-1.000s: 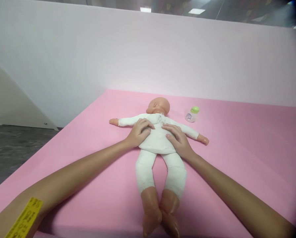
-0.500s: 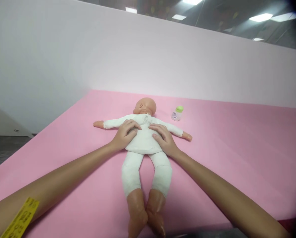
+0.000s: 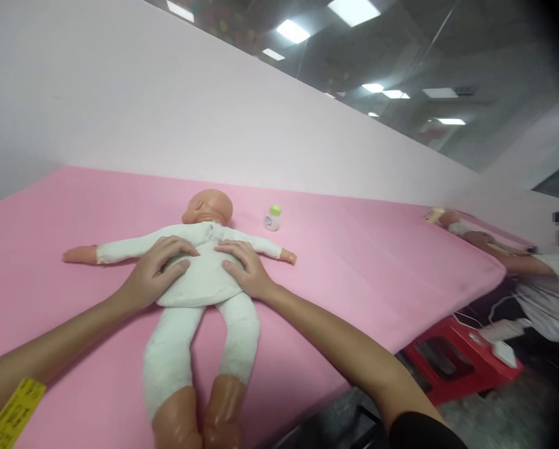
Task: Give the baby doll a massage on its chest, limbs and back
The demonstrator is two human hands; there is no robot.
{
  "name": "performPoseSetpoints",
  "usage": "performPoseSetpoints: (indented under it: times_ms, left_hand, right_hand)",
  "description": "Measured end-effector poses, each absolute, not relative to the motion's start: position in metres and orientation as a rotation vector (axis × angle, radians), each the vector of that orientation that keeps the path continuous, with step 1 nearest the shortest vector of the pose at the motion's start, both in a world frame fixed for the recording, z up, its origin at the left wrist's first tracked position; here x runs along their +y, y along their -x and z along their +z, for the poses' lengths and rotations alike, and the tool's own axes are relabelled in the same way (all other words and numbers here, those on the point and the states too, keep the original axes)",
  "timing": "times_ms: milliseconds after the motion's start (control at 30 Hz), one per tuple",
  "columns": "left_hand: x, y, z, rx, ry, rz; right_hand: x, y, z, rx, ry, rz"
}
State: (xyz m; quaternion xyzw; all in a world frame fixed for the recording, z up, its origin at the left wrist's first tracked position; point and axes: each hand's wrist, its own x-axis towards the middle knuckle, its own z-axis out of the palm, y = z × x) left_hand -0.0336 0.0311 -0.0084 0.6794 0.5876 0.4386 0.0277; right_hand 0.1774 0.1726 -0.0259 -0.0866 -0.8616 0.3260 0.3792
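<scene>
A baby doll with a white cloth body lies face down, arms stretched out and its bald head turned to the left. My left hand rests on the left side of its back, fingers spread and pointing inward. On the right side of the back lies my right hand, also with fingers apart. Neither hand grips the doll. Beyond the doll's right-hand arm stands a small clear bottle with a green cap.
The doll lies on a pink table with a white partition behind it. Far right, another person reaches to a second doll at the table. A red plastic stool-like object stands on the floor below.
My view has swung to the right, so the doll and bottle appear further left and the other person has come into sight. Both hands stay on the doll's back.
</scene>
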Motion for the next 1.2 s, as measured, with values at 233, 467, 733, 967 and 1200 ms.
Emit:
performPoseSetpoints:
  times_ms: [233,467,733,967,1200]
  left_hand:
    - [0.034,0.035,-0.009,1.882,-2.085,1.351]
    - [0.036,0.037,-0.012,1.869,-2.084,1.386]
    - [0.039,0.044,-0.016,1.861,-2.104,1.365]
    - [0.032,0.035,-0.013,1.910,-2.103,1.357]
    - [0.003,-0.006,-0.018,2.066,-2.059,1.351]
  right_hand:
    - [0.174,-0.177,-0.026,-2.207,0.232,0.840]
    - [0.173,-0.177,-0.024,-2.233,0.275,0.867]
    - [0.168,-0.169,-0.021,-2.154,0.363,0.867]
    - [0.165,-0.167,-0.025,-2.099,0.363,0.831]
    - [0.162,-0.172,-0.031,-2.080,0.300,0.866]
